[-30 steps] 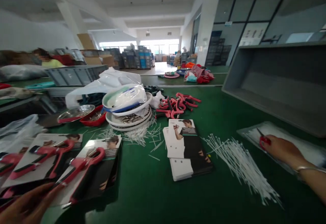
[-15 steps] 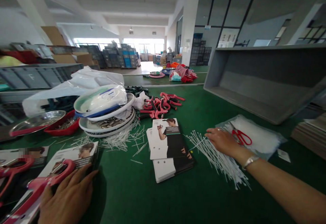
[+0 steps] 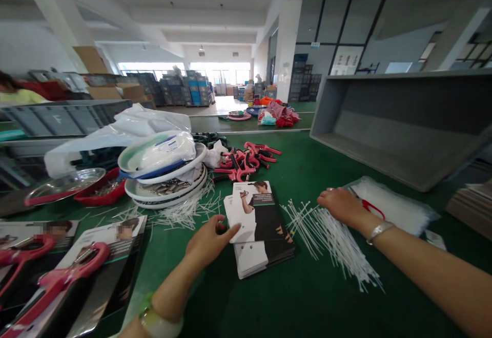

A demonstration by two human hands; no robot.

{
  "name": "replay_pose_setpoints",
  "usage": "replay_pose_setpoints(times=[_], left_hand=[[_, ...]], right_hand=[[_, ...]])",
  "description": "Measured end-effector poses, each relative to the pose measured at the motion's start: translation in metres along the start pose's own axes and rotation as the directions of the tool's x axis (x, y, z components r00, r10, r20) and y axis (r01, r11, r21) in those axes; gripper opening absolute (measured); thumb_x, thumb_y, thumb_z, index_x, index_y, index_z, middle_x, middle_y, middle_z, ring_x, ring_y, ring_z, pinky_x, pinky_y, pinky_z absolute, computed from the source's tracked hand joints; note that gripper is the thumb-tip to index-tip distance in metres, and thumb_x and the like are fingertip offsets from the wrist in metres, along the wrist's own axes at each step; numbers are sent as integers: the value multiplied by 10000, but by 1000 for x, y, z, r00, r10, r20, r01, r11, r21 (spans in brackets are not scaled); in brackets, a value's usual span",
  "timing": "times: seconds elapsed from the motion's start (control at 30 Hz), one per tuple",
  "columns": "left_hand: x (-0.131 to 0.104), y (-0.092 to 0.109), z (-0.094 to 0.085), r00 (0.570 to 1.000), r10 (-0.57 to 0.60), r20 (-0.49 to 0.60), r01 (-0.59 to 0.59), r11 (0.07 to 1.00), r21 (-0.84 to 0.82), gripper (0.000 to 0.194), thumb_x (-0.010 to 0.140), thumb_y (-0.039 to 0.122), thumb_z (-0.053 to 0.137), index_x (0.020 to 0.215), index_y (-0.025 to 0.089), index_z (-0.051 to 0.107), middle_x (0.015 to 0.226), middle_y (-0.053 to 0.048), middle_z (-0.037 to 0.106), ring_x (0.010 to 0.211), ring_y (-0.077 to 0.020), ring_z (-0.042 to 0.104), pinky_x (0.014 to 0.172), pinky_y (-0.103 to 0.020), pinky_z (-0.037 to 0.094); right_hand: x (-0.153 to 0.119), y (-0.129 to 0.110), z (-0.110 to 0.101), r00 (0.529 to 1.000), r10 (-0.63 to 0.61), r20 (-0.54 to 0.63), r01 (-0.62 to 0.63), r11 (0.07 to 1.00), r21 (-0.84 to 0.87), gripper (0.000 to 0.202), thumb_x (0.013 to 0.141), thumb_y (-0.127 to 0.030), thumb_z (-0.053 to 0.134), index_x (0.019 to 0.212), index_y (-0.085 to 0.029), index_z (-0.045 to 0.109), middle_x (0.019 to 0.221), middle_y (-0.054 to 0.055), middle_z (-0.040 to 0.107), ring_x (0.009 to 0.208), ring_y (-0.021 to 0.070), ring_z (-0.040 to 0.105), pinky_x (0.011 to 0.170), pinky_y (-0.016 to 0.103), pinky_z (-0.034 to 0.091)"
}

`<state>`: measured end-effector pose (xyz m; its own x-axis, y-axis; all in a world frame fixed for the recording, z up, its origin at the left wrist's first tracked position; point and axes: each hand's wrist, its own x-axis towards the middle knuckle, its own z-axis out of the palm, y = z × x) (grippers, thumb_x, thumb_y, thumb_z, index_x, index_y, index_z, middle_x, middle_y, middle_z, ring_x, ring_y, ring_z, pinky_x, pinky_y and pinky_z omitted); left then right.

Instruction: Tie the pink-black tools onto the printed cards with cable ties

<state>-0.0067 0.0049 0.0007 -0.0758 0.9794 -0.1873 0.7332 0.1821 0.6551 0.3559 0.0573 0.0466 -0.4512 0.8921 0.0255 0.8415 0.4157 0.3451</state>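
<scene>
My left hand (image 3: 209, 240) is at the left edge of a stack of printed cards (image 3: 251, 258). Its thumb reaches over the top card, with a gap between thumb and forefinger. That black-and-white card has small punched holes. My right hand (image 3: 340, 205) is over the upper end of a loose bundle of white cable ties (image 3: 346, 246). Its fingers are pinched together, and a thin tie seems to run out from the fingertips to the left. At lower left, pink-handled pruning shears (image 3: 73, 276) lie on cards, with another pair beside them.
Scissors with red handles (image 3: 372, 209) lie on a plastic bag of ties (image 3: 400, 210). A grey crate (image 3: 369, 159) stands at the right. More pink shears (image 3: 246, 161) are piled behind the cards. Stacked dishes (image 3: 165, 194) and a red tray (image 3: 102, 194) stand left, with scattered ties nearby.
My left hand has left the shears at lower left and moved right to the card stack. My right hand has stayed over the ties, only slightly shifted.
</scene>
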Motion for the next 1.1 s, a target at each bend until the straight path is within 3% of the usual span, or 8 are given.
replay_pose_setpoints(times=[0.1,0.2,0.3,0.37,0.5,0.6,0.77,1.1], left_hand=[[17,1,12,1000,-3,12,3,1000,-25,581,600,673,603,917,191,542,787,-51,669,681,-212,629,564,-266,399],[21,-7,15,996,-35,79,57,957,-285,445,625,587,637,730,203,438,559,45,537,450,-110,487,447,-219,314],[8,-4,9,984,-40,173,134,805,-578,428,637,515,668,713,201,388,532,89,460,404,-48,389,413,-173,269],[-4,4,6,967,38,252,154,701,-696,370,676,463,655,798,189,437,604,69,519,425,-40,427,411,-160,284],[-19,18,9,906,197,375,181,621,-763,483,739,370,617,1144,206,409,805,-4,631,565,-111,607,449,-185,399],[-22,19,16,914,219,342,147,606,-782,603,766,379,606,1273,238,312,885,-35,638,619,-152,648,448,-197,430],[-28,16,19,937,251,245,49,597,-800,625,780,407,603,1281,211,283,972,-78,621,633,-180,652,408,-202,441],[-27,13,25,953,274,126,-77,624,-778,479,831,379,536,1214,221,294,1008,-95,612,670,-217,668,411,-220,445]], right_hand=[[-9,2,-13,988,143,-62,-142,990,17,257,873,-135,388,839,-167,641,872,112,669,835,227,603,629,291,375],[-12,-14,-27,961,254,-108,-209,926,315,246,903,-269,378,896,-176,605,857,67,667,784,189,604,640,275,396],[-9,-48,-37,975,223,-9,-139,638,757,245,870,-364,425,855,-172,577,718,24,647,659,154,595,604,254,410],[-7,-73,-42,988,142,69,-128,466,875,261,844,-400,451,824,-169,571,629,1,612,591,142,576,560,244,399],[-7,-108,-49,965,53,255,-259,292,921,238,796,-389,490,741,-164,545,502,-45,512,441,93,457,447,209,318],[-8,-118,-49,935,52,351,-353,215,911,209,767,-361,499,693,-166,521,468,-56,485,403,68,393,407,187,266],[-10,-126,-48,890,63,452,-455,65,888,195,709,-359,502,636,-179,499,417,-71,449,365,51,339,385,178,227],[-18,-132,-49,863,57,502,-461,-317,829,195,651,-339,555,578,-174,482,364,-88,384,347,28,278,380,177,122]])
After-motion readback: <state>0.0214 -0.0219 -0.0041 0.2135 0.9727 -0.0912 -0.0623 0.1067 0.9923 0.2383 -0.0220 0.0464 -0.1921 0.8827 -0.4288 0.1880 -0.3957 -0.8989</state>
